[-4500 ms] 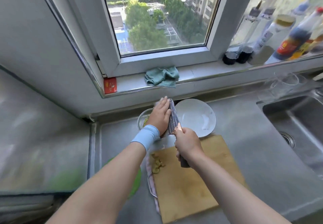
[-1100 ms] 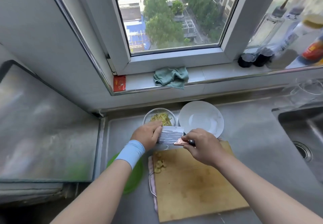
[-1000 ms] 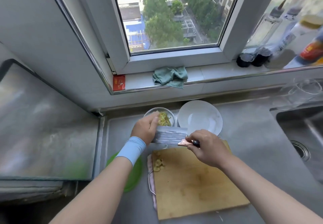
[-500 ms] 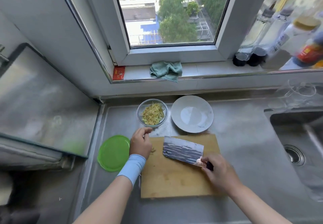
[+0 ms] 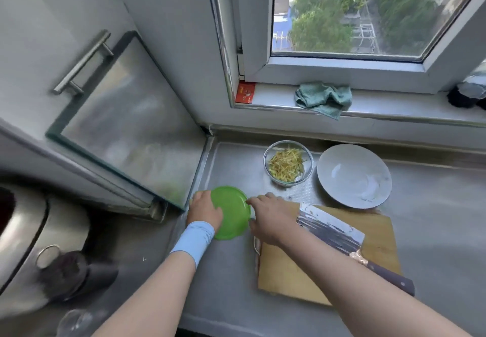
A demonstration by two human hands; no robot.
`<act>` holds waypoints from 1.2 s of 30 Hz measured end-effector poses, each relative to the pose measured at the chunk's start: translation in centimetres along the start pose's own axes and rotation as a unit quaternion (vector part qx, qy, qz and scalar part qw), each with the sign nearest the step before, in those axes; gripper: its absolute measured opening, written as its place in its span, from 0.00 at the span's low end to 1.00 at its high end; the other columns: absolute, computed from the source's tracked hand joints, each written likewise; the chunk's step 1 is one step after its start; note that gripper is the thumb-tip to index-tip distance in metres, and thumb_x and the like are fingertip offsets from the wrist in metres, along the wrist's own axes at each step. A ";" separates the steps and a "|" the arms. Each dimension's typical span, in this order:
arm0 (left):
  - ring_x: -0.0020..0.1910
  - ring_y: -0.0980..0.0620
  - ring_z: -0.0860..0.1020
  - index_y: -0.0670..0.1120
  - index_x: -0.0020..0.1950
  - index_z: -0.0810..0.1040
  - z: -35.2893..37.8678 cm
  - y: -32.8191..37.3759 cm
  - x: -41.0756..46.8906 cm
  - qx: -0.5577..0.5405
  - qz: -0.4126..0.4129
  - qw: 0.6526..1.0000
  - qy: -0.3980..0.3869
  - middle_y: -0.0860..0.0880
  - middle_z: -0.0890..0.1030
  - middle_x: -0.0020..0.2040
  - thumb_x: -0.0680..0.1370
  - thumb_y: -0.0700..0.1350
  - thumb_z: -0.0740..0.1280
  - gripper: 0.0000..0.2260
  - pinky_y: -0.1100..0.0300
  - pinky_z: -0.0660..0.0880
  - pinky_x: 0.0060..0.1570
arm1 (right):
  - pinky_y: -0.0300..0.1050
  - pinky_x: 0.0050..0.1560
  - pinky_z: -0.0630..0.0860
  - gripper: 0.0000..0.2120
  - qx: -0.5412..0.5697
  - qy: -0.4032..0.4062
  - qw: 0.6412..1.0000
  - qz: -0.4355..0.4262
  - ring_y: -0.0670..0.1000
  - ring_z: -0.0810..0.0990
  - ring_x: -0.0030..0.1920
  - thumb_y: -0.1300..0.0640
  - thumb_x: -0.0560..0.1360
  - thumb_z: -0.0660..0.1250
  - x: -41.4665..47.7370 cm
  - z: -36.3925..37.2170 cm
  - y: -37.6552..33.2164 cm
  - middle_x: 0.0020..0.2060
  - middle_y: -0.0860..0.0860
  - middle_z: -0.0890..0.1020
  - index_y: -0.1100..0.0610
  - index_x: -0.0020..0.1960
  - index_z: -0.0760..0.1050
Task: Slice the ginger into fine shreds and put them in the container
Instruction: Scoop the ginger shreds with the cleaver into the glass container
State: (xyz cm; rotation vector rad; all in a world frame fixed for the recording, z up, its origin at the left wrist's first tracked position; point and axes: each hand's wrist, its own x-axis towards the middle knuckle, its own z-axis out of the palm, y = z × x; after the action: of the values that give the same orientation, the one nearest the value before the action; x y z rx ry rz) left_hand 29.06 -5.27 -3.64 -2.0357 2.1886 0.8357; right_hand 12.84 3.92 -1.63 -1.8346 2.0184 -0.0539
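Now, the ginger shreds (image 5: 288, 165) are seen heaped inside the glass container (image 5: 311, 164), which is set at the back of the steel counter (image 5: 236, 163), just beside a white plate (image 5: 353, 176). Nearer the person, the green lid (image 5: 234, 213) is flanked by both hands. Its left edge is gripped by the left hand (image 5: 203, 211), and its right rim is touched by the fingertips of the right hand (image 5: 271, 218); whether a pinch is closed there cannot be told. The container lies beyond the lid and to its right, so the right hand is judged nearer, and a short carry away and rightward is probably called for. The cleaver (image 5: 328, 227) is seen lying flat on the cutting board (image 5: 378, 234), unheld.
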 end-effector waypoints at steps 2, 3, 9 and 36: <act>0.71 0.42 0.66 0.43 0.71 0.68 -0.4 -1.0 0.8 0.024 -0.020 0.999 -0.016 0.43 0.67 0.71 0.77 0.43 0.66 0.23 0.51 0.66 0.67 | 0.54 0.64 0.66 0.31 -0.058 -0.067 0.996 0.005 0.60 0.70 0.66 0.43 0.75 0.66 2.3 0.8 -1.6 0.66 0.56 0.74 0.54 0.74 0.64; 0.71 0.41 0.66 0.43 0.71 0.68 -0.5 -1.3 1.2 0.033 -0.031 0.999 -0.022 0.42 0.67 0.71 0.77 0.43 0.65 0.23 0.51 0.66 0.68 | 0.55 0.64 0.66 0.36 -0.077 -0.085 0.993 0.008 0.61 0.69 0.67 0.40 0.73 0.67 3.1 1.4 -2.2 0.67 0.58 0.72 0.55 0.75 0.61; 0.69 0.40 0.69 0.41 0.69 0.70 -0.8 -1.8 2.6 0.031 -0.063 0.997 -0.032 0.41 0.71 0.69 0.78 0.41 0.62 0.19 0.52 0.68 0.66 | 0.58 0.68 0.63 0.51 -0.134 -0.130 0.982 0.031 0.65 0.58 0.74 0.42 0.69 0.75 4.9 4.4 -4.7 0.77 0.66 0.48 0.54 0.80 0.48; 0.48 0.46 0.79 0.51 0.52 0.81 0.3 15.2 9.6 -0.095 0.061 0.993 -0.041 0.52 0.83 0.47 0.77 0.51 0.68 0.07 0.60 0.73 0.46 | 0.52 0.55 0.74 0.22 0.207 0.130 0.903 0.352 0.64 0.76 0.57 0.65 0.77 0.57 7.2 -5.5 12.4 0.61 0.59 0.71 0.55 0.69 0.73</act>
State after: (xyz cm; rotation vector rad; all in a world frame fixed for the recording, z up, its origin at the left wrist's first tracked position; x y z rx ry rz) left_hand 13.42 -14.02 -2.19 -1.9193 2.2883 1.1609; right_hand -0.96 -2.64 -2.27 -0.8083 2.4934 -0.4953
